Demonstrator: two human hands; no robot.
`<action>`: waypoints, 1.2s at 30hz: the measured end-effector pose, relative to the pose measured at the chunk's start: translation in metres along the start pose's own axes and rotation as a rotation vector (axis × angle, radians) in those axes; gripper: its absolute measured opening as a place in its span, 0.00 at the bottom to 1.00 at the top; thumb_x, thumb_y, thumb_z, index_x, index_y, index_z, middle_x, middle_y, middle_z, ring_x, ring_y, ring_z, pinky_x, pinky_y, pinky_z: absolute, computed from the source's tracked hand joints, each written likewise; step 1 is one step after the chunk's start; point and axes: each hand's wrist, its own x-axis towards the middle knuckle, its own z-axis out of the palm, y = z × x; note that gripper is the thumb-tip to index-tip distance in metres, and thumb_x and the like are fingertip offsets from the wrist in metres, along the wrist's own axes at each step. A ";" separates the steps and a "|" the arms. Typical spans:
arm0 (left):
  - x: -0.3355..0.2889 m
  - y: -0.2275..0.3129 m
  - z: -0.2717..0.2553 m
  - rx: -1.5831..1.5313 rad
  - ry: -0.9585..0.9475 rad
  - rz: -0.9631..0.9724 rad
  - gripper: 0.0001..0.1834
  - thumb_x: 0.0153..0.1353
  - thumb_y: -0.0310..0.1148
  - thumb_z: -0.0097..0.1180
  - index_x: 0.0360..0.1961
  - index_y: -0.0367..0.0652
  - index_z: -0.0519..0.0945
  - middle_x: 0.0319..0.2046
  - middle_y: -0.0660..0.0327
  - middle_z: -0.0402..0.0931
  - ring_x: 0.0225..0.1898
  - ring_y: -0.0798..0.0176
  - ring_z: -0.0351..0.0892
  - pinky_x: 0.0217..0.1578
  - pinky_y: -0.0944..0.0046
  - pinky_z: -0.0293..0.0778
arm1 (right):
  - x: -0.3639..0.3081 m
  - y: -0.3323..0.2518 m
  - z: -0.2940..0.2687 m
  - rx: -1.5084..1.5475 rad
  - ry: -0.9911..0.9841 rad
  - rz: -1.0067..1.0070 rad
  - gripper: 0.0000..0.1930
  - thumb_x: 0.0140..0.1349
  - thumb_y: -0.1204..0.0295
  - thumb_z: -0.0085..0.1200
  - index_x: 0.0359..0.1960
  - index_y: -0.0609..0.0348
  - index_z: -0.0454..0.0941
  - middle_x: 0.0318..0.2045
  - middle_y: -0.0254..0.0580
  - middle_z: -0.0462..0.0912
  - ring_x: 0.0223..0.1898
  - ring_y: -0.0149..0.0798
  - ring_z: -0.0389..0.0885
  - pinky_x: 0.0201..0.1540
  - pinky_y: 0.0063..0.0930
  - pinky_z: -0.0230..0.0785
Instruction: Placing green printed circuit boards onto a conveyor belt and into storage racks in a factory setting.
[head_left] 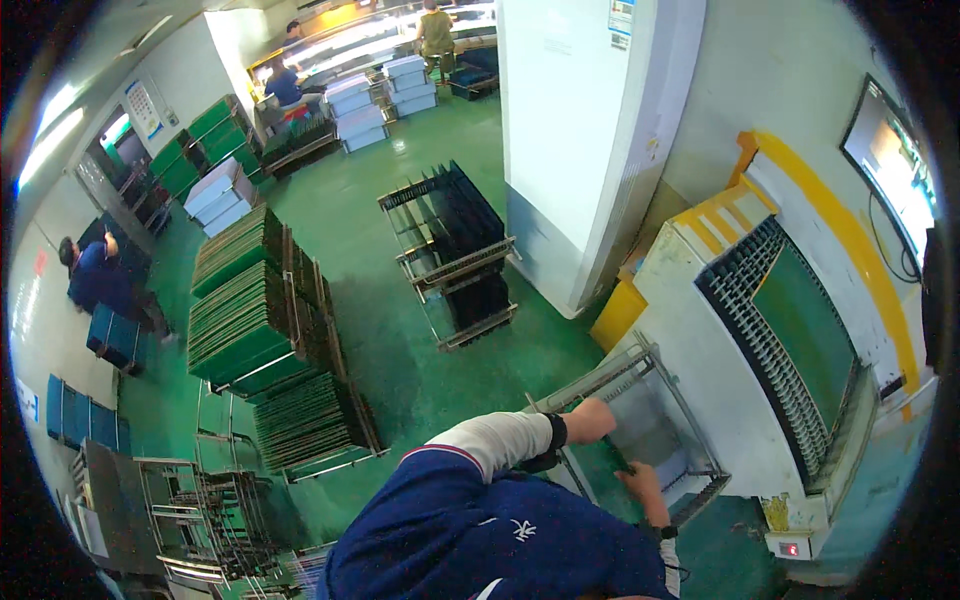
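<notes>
My left hand (592, 419), with a black wristband and a white sleeve behind it, grips the top rail of an empty slotted metal rack (660, 440). My right hand (640, 484), which has a watch on its wrist, holds the rack's near lower edge. The rack stands on the green floor against a white and yellow machine (700, 360). A green board (805, 335) lies on the machine's black slotted bed. My blue shirt fills the lower middle of the picture.
Metal racks packed with green boards (245, 300) stand to the left, and a rack of dark boards (455, 245) is ahead. Empty racks (195, 515) sit at the lower left. A white pillar (570, 150) rises nearby, with a monitor (890, 165) at right. Other people (100, 280) work farther off.
</notes>
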 end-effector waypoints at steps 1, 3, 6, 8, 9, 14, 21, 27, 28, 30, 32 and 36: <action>-0.003 0.000 0.000 -0.005 -0.004 -0.004 0.03 0.38 0.29 0.59 0.18 0.47 0.81 0.19 0.59 0.78 0.25 0.55 0.79 0.23 0.57 0.73 | -0.002 -0.005 -0.001 0.032 0.013 -0.030 0.17 0.50 0.59 0.58 0.36 0.56 0.79 0.31 0.52 0.81 0.35 0.51 0.79 0.38 0.39 0.70; 0.000 -0.002 0.007 -0.004 -0.005 0.003 0.03 0.35 0.29 0.60 0.17 0.47 0.81 0.18 0.58 0.77 0.24 0.55 0.79 0.22 0.58 0.73 | -0.011 -0.012 -0.006 0.099 0.038 -0.089 0.16 0.49 0.59 0.58 0.35 0.57 0.80 0.32 0.52 0.80 0.35 0.52 0.79 0.38 0.39 0.70; 0.001 -0.005 0.018 -0.004 0.035 0.012 0.04 0.33 0.29 0.61 0.17 0.47 0.81 0.18 0.58 0.77 0.24 0.55 0.79 0.21 0.58 0.72 | -0.013 -0.011 -0.002 0.041 0.170 -0.198 0.17 0.48 0.60 0.61 0.33 0.61 0.79 0.20 0.48 0.78 0.22 0.46 0.77 0.27 0.39 0.65; 0.001 -0.005 0.025 -0.009 0.060 0.017 0.04 0.33 0.29 0.61 0.17 0.47 0.81 0.18 0.58 0.78 0.24 0.55 0.79 0.21 0.58 0.72 | -0.008 0.002 0.009 0.012 0.245 -0.271 0.16 0.48 0.61 0.61 0.32 0.61 0.79 0.21 0.50 0.78 0.22 0.46 0.77 0.26 0.38 0.65; 0.000 -0.006 0.025 -0.011 0.064 0.019 0.04 0.33 0.29 0.61 0.16 0.47 0.81 0.19 0.58 0.78 0.24 0.55 0.79 0.21 0.58 0.72 | -0.007 0.004 0.011 -0.003 0.283 -0.309 0.16 0.48 0.61 0.61 0.31 0.61 0.79 0.21 0.51 0.78 0.21 0.46 0.76 0.26 0.38 0.64; -0.006 0.001 0.010 -0.032 0.097 0.005 0.02 0.37 0.29 0.58 0.17 0.46 0.81 0.20 0.58 0.78 0.25 0.54 0.79 0.22 0.58 0.72 | -0.015 0.005 0.013 -0.054 0.312 -0.200 0.15 0.47 0.61 0.61 0.29 0.61 0.80 0.21 0.53 0.77 0.25 0.50 0.77 0.28 0.39 0.65; -0.008 0.004 -0.001 -0.074 0.064 -0.026 0.04 0.37 0.29 0.56 0.19 0.45 0.81 0.22 0.56 0.79 0.27 0.52 0.80 0.25 0.56 0.74 | 0.002 0.021 0.020 -0.115 0.300 -0.189 0.16 0.46 0.60 0.61 0.28 0.61 0.79 0.23 0.55 0.77 0.28 0.56 0.76 0.29 0.41 0.66; -0.008 0.003 0.000 -0.069 0.063 -0.031 0.04 0.38 0.29 0.56 0.19 0.45 0.80 0.22 0.56 0.79 0.28 0.51 0.80 0.26 0.56 0.75 | -0.007 0.000 0.007 -0.112 0.204 -0.088 0.15 0.47 0.61 0.59 0.32 0.58 0.80 0.30 0.53 0.80 0.36 0.54 0.78 0.39 0.44 0.68; -0.008 0.003 0.000 -0.065 0.057 -0.034 0.04 0.38 0.29 0.56 0.19 0.45 0.80 0.23 0.56 0.79 0.28 0.51 0.80 0.26 0.56 0.75 | -0.008 -0.002 0.007 -0.111 0.207 -0.090 0.15 0.48 0.61 0.59 0.32 0.58 0.80 0.30 0.53 0.80 0.35 0.54 0.78 0.39 0.44 0.68; -0.009 0.004 -0.006 -0.061 0.040 -0.027 0.04 0.39 0.29 0.57 0.20 0.45 0.81 0.22 0.56 0.78 0.27 0.52 0.80 0.25 0.57 0.74 | -0.012 -0.006 0.004 -0.110 0.216 -0.090 0.15 0.48 0.61 0.58 0.32 0.58 0.80 0.30 0.53 0.80 0.35 0.54 0.78 0.38 0.44 0.68; -0.008 0.007 -0.012 -0.054 0.035 -0.020 0.04 0.39 0.29 0.57 0.21 0.45 0.81 0.21 0.57 0.78 0.27 0.53 0.79 0.24 0.57 0.73 | -0.016 -0.010 -0.001 -0.094 0.214 -0.064 0.14 0.48 0.61 0.58 0.32 0.58 0.80 0.30 0.52 0.80 0.35 0.54 0.78 0.38 0.43 0.68; -0.005 0.006 -0.005 -0.052 0.044 -0.039 0.05 0.38 0.29 0.58 0.21 0.45 0.81 0.21 0.57 0.78 0.27 0.53 0.79 0.24 0.57 0.73 | -0.016 -0.008 -0.002 -0.060 0.225 -0.080 0.14 0.48 0.62 0.58 0.33 0.58 0.80 0.30 0.52 0.80 0.35 0.53 0.78 0.38 0.42 0.69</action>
